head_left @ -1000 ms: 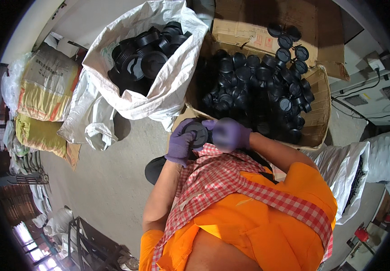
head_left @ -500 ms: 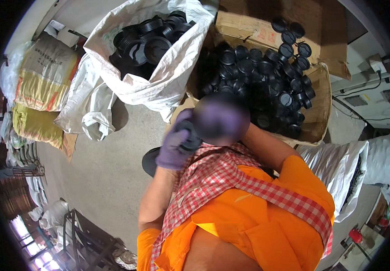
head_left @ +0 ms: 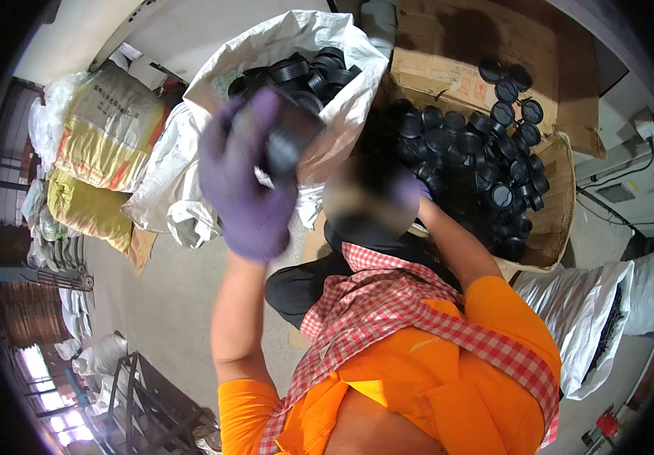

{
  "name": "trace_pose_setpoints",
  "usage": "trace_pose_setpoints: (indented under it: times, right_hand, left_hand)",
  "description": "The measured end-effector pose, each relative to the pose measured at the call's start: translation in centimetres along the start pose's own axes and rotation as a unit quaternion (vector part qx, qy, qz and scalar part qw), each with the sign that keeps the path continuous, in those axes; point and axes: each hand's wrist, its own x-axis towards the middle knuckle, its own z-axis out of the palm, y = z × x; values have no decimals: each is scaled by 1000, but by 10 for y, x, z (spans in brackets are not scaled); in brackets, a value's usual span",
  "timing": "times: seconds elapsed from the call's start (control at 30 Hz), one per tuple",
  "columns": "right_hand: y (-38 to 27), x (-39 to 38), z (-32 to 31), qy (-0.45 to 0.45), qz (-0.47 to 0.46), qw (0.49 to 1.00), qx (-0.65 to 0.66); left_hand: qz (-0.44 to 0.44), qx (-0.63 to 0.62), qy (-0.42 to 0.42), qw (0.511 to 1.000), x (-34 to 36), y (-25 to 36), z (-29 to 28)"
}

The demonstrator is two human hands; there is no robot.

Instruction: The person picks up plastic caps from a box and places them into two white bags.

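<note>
head view: black, seemingly cylindrical cap in curled left hand, right hand grip unclear

Printed sack, printed carton (lettering illegible)

Blurred hands, caps half out of sight.
My left hand is smeared, so its fingers run together and I cannot make out exactly how they sit on the black cap, itself blurred. A round blur covers most of my right hand; some purple shows at its right side, but I cannot tell whether those fingers hold anything. My left hand and its cap hide part of the white sack and some caps inside it. Shadow swallows caps in the cardboard box. The bottom edge cuts off my orange shirt.
</note>
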Motion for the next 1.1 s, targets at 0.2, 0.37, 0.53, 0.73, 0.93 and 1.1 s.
trace_pose_setpoints:
  times: [0.2, 0.37, 0.53, 0.73, 0.93, 1.1]
  right_hand:
    - [25, 33, 45, -91, 44, 995, 4]
    - [-28, -47, -45, 66, 7, 930, 361]
    - [-76, -145, -68, -117, -85, 796, 588]
    - [-78, -169, -143, 127, -298, 903, 281]
    - [-95, -174, -163, -145, -333, 893, 266]
    - [-88, -168, -148, -83, -406, 907, 79]
  left_hand:
    - [-18, -48, -100, 994, -12, 5, 9]
    - [-377, -432, -277, 771, -163, 8, 63]
    - [-440, -358, -176, 804, -192, 18, 128]
    - [-626, -478, -99, 609, -214, 0, 102]
    - [-543, -521, -322, 573, -211, -2, 69]
    - [-537, -439, -372, 617, -195, -5, 60]
